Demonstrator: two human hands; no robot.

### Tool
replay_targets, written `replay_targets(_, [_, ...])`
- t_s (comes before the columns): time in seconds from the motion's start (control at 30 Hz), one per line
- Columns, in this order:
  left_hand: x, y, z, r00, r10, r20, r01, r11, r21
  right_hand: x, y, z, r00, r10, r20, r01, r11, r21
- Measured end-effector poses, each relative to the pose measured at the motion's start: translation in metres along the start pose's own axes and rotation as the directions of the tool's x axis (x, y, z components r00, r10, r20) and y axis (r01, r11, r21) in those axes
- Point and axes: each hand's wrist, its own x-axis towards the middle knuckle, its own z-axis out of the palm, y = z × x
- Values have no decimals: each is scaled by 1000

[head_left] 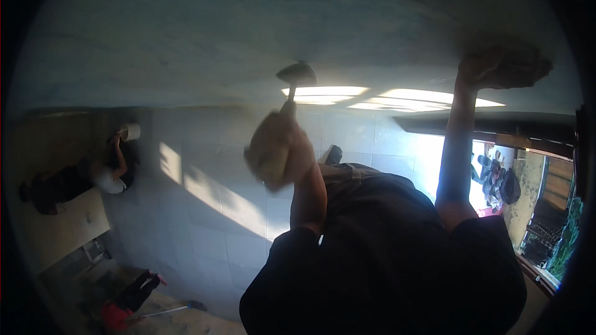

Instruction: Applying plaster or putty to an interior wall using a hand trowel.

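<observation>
My left hand (282,149) is closed round the handle of a scraper (297,74), whose dark, fan-shaped blade meets the grey-blue wall (186,31) in front of me. Motion smears this hand, and a pale yellowish patch at its palm is too blurred to name. Farther right, my raised right hand (481,65) presses a dark, crumpled cloth (521,67) to the same wall. Its fingers are partly lost in shadow.
Light tiles (205,211) cover the floor, crossed by sunlight. At left, a person (112,177) holds a white container (129,131). Lower left, another person in red (118,316) is by a long-handled tool (164,312). Several shoes (490,177) lie near the bright doorway.
</observation>
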Motion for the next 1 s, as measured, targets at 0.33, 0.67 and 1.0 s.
replay_targets(0.33, [2,4,-10,974,-196,-118,195,981,-20,-9,14,-2,991,100,94,-95,994,-53])
replay_targets(0.67, [12,-28,-17,999,24,23,-24,1000,-15,2,-6,-1,995,-29,95,33,998,-45])
replay_targets(1.0, [12,-39,-49,1000,-11,1,9,906,424,4,-21,0,986,23,162,-20,1000,-17])
